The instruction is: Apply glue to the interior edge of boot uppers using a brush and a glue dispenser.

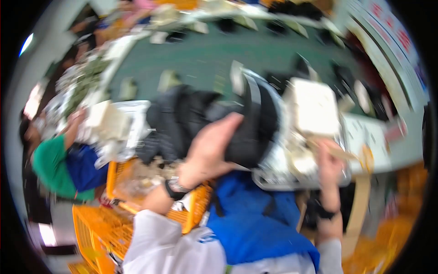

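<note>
The picture is smeared by motion. My left hand [207, 148] grips a black curved piece [255, 123] with a grey band, perhaps a shoe; its thumb lies along the near side. My right hand [329, 164] is closed round a tan, flat-handled tool [340, 153], whose kind I cannot make out for certain. It is over a metal tray [296, 182] holding pale lumps. Just beyond that hand stands a white block-shaped container [315, 105]. Left of the held piece lies a heap of black pieces [178, 118].
A green work surface [191, 59] carries several black and pale pieces along its far edge. Orange crates [100, 228] stand at lower left, one with scraps in it. A person in a green and blue top [59, 164] works at the left beside another pale block [107, 121].
</note>
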A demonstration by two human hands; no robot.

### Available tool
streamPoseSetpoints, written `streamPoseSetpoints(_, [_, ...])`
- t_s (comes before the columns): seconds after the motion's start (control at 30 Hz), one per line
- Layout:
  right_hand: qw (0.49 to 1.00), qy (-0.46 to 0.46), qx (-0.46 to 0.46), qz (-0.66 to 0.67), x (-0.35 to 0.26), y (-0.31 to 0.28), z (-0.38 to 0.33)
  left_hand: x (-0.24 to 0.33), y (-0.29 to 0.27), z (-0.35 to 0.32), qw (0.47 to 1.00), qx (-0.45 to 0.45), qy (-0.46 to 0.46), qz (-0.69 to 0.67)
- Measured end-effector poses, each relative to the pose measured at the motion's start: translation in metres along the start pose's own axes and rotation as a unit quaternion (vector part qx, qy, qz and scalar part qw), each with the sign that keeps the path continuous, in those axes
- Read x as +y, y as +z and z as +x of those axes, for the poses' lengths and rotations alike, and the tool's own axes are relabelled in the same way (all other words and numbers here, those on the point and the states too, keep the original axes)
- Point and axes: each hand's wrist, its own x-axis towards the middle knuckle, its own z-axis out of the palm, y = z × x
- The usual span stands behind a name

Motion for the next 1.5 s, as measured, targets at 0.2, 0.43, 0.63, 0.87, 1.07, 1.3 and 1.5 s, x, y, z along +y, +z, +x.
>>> streamPoseSetpoints(0.2, [0.971, 0.169, -0.085, -0.148, 0.025, -0.074, -0.009, -0.015, -0.021, -0.001, 0.938, -0.112, -0.081, -0.317])
streamPoseSetpoints(0.43, [0.924, 0.056, -0.234, -0.297, 0.027, -0.038, -0.015, -0.048, -0.008, -0.017, 0.781, -0.157, -0.178, -0.578])
streamPoseSetpoints(0.63, [0.911, 0.094, -0.273, -0.295, 0.036, -0.061, -0.008, -0.051, -0.006, -0.018, 0.668, -0.183, -0.219, -0.687])
streamPoseSetpoints(0.87, [0.921, 0.167, -0.238, -0.258, 0.057, -0.11, -0.01, -0.057, 0.0, -0.035, 0.609, -0.207, -0.264, -0.718])
streamPoseSetpoints(1.07, [0.974, 0.214, -0.03, -0.07, 0.023, -0.096, 0.017, -0.057, 0.015, -0.046, 0.56, -0.245, -0.307, -0.729])
streamPoseSetpoints(1.3, [0.97, 0.149, -0.184, 0.047, -0.042, -0.025, 0.035, -0.041, 0.057, -0.049, 0.43, -0.326, -0.361, -0.76])
streamPoseSetpoints(1.5, [0.954, 0.045, -0.29, 0.058, -0.068, 0.021, 0.027, -0.026, 0.072, -0.049, 0.442, -0.375, -0.346, -0.738])
